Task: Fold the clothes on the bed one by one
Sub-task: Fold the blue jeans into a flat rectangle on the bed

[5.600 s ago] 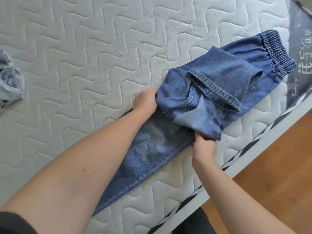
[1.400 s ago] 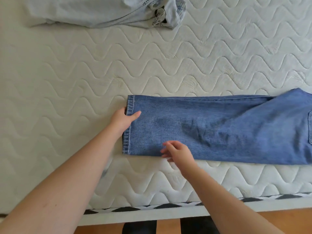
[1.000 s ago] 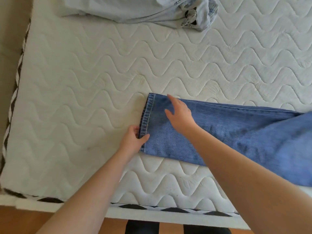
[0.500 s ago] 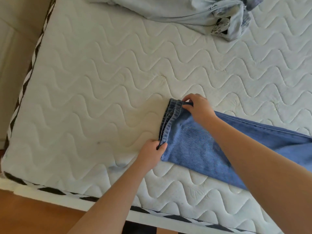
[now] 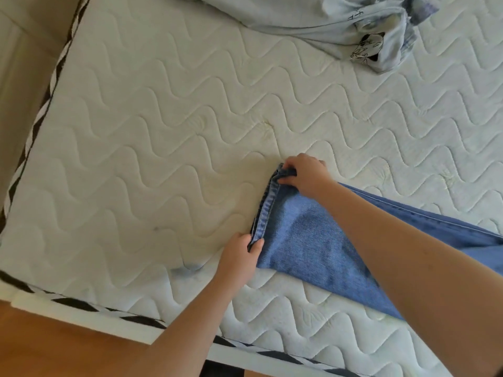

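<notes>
Denim jeans (image 5: 313, 240) hem pinched by left hand (image 5: 239, 257), right hand (image 5: 304, 176).

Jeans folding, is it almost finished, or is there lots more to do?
Not finished. Done: the blue jeans lie flat with their leg hems stacked. In hand: the left hand and right hand each pinch a hem corner, likely to fold the legs over. Left: that fold, then the crumpled pale garment waiting on the mattress.
</notes>
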`<act>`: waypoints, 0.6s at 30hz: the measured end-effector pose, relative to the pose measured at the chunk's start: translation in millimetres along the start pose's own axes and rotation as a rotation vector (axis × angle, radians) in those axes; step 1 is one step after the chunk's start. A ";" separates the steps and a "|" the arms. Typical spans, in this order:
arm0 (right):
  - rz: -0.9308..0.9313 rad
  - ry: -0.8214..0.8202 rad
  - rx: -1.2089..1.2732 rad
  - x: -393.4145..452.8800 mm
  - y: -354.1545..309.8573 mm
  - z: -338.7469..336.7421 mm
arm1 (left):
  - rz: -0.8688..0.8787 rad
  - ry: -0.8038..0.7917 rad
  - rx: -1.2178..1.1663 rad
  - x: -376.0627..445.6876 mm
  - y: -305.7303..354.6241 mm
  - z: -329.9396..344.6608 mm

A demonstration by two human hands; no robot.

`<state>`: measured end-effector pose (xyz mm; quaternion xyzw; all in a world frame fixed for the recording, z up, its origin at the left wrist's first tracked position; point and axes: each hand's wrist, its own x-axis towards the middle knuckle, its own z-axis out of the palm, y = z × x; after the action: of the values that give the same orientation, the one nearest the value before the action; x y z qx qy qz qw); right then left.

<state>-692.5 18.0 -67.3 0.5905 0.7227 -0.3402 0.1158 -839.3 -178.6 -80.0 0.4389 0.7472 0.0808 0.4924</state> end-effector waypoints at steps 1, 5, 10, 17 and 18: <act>-0.006 0.012 0.076 -0.2 -1.6 -2.6 | 0.017 0.016 -0.039 -3.2 -3.4 -1.4; -0.049 0.098 0.291 -0.2 -12.2 -1.1 | 0.012 0.082 -0.116 -8.6 -11.6 -10.3; -0.078 0.207 0.129 8.9 -34.8 22.7 | -0.084 0.141 -0.220 -4.0 -18.6 -25.4; -0.099 0.255 0.156 -16.1 -7.0 30.0 | -0.003 0.413 0.099 2.8 10.4 -29.3; -0.083 0.270 0.169 -26.0 7.8 27.1 | 0.053 0.432 0.135 5.2 19.0 -28.2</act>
<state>-684.4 -18.7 -75.4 0.6079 0.7242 -0.3221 -0.0467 -851.8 -154.6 -58.8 0.4629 0.8272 0.1355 0.2883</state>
